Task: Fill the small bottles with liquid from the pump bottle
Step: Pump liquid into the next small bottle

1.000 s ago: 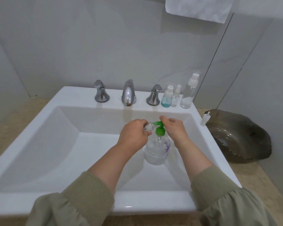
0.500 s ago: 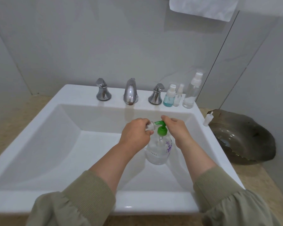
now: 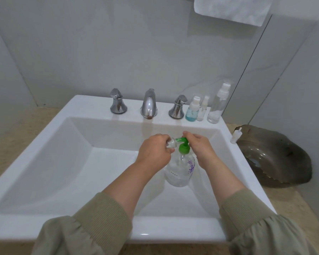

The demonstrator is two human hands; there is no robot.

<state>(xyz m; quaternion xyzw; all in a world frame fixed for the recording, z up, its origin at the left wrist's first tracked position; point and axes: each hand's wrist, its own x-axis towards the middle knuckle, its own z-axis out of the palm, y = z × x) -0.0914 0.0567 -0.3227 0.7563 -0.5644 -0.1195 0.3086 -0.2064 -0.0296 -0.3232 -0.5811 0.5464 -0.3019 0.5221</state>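
Observation:
A clear pump bottle (image 3: 180,170) with a green pump head (image 3: 183,145) stands inside the white sink (image 3: 63,162). My left hand (image 3: 154,153) grips a small clear bottle (image 3: 170,144), its mouth held at the green nozzle. My right hand (image 3: 199,146) rests on top of the pump head, fingers curled over it. On the sink's back ledge stand three capped spray bottles: a blue-filled one (image 3: 191,111), a tiny clear one (image 3: 202,110) and a tall clear one (image 3: 217,105). A loose white spray cap (image 3: 235,136) stands on the right rim.
A chrome spout (image 3: 149,104) with two chrome handles (image 3: 118,104) (image 3: 177,107) lines the back ledge. A dark glass dish (image 3: 276,157) sits on the beige counter to the right. A white towel (image 3: 230,8) hangs above.
The hands and bottles keep their hold. The pump head sits slightly lower under my right hand, and the view has tilted up a little.

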